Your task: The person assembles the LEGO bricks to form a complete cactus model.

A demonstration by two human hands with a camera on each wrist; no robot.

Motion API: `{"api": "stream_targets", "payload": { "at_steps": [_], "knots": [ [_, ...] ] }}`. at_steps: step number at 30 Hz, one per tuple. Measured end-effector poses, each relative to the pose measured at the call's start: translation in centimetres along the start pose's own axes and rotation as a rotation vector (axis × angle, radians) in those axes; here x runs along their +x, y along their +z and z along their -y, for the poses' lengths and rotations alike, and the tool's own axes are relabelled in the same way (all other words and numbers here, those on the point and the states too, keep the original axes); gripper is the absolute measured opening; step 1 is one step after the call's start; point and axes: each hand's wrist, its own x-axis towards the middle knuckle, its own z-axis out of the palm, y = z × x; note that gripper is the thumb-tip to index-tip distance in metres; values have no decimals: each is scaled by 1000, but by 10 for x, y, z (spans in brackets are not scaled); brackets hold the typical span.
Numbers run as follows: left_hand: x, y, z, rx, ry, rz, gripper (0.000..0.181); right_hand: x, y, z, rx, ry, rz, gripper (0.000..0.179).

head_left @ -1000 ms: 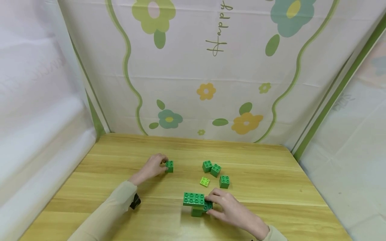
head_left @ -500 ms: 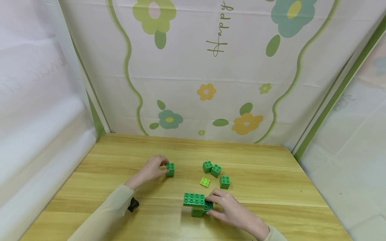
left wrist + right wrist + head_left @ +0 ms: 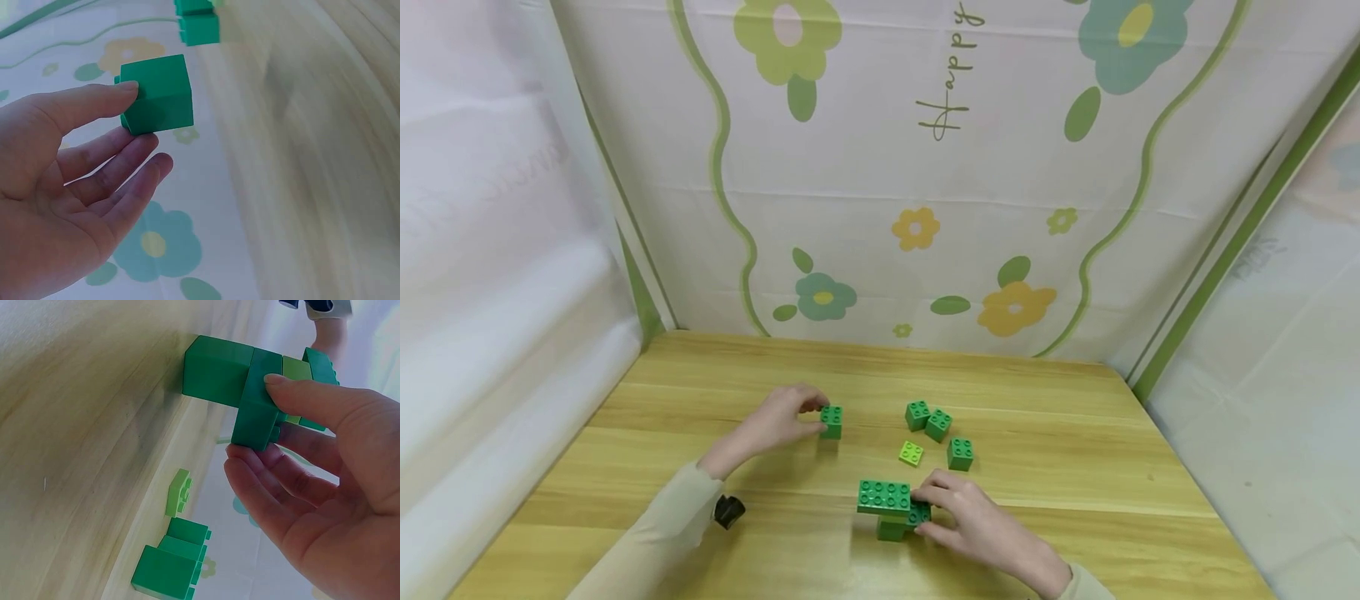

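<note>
My left hand [image 3: 775, 423] pinches a square green building brick [image 3: 832, 423] over the far left middle of the table. In the left wrist view, that brick [image 3: 159, 94] sits between the thumb and fingertips, its studs toward the palm. Nearer the front stands a stack of bricks [image 3: 883, 497], topped by a long green brick with two rows of studs. My right hand [image 3: 973, 517] grips the stack's right side. The right wrist view shows its thumb and fingertips on a dark green brick [image 3: 257, 403] low in the stack, above a base brick [image 3: 219, 372], with a light green layer [image 3: 297, 369] higher up.
Beyond the right hand lie a flat lime-green brick [image 3: 911, 453] and a square green brick [image 3: 960, 454]. Two more green bricks [image 3: 938, 424] sit close together behind them. A flower-printed cloth [image 3: 917, 267] rises at the back edge of the wooden table [image 3: 1075, 433].
My left hand has shifted a little to the right and toward me, carrying the green brick with it. My right hand and the stack stay in place.
</note>
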Motion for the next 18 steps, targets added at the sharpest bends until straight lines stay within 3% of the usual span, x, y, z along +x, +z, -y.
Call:
{"api": "stream_targets", "payload": {
  "at_steps": [8, 18],
  "knots": [
    [-5, -4, -17, 30, 90, 22, 27, 0, 1, -1, 4, 2, 8, 29],
    [-15, -9, -33, 24, 165, -1, 26, 0, 2, -2, -4, 1, -5, 30]
  ]
}}
